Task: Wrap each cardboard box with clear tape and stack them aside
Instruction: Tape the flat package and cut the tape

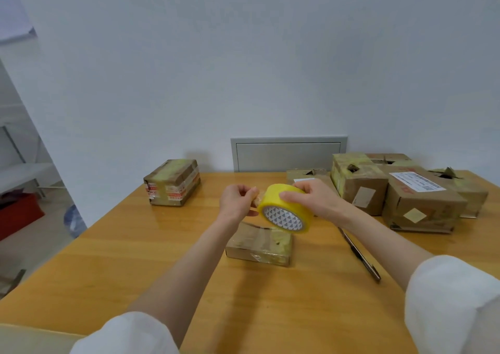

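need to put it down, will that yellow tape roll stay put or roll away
On its rim the tape roll, being round, would probably roll. Laid flat face down on the table it likely stays.

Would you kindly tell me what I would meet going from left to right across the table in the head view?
In order: taped box → left hand → yellow tape roll → right hand → cluster of cardboard boxes.
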{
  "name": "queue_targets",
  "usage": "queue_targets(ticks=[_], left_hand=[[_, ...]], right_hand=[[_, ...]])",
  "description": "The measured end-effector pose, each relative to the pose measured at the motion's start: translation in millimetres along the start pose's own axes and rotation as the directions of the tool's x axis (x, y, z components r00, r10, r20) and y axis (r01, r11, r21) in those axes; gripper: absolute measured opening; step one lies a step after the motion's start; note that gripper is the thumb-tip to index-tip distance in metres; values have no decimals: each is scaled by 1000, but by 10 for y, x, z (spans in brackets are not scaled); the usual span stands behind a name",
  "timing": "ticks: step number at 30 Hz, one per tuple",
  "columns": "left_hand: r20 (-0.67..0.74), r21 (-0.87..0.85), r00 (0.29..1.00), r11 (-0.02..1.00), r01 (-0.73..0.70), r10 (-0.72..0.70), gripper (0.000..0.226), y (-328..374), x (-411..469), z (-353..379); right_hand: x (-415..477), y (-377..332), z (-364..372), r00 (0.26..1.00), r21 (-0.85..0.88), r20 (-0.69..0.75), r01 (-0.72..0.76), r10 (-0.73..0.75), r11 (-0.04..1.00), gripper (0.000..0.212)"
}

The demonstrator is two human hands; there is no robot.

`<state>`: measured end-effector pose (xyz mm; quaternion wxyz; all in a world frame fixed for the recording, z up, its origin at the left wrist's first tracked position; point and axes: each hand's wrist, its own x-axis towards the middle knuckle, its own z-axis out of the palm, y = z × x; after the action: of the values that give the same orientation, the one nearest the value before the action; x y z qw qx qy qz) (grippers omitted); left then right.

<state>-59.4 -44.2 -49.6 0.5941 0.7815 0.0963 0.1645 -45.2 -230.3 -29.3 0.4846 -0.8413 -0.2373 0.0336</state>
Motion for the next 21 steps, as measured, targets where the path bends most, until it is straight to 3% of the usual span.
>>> queue_targets(ticks=[4, 6, 11, 15, 19, 21], left_hand=[[-23, -40, 1000, 999, 18, -19, 14, 20, 59, -193], [-16, -69, 999, 997, 41, -42, 14, 10, 58, -220], [3, -258, 966, 933, 250, -258, 15, -38, 97, -190], [-31, -165, 969, 957, 237, -245, 13, -83, 99, -145], [-102, -115, 969, 970, 214, -225, 13, -163, 170, -347], [-149, -81, 968, 978, 194, -204, 13, -245, 224, -524]], right_hand=[[37, 59, -143, 1000, -241, -14, 0, -4, 970, 38], [21, 72, -201, 999, -176, 28, -28, 34, 984, 42], [-12, 143, -230, 994, -73, 90, -56, 63, 996, 37], [14, 170, -225, 994, -125, 80, -59, 69, 990, 43], [22, 298, -271, 989, -377, 71, -93, 129, 922, 51], [-13, 336, -349, 979, -344, 91, -141, 182, 928, 52]])
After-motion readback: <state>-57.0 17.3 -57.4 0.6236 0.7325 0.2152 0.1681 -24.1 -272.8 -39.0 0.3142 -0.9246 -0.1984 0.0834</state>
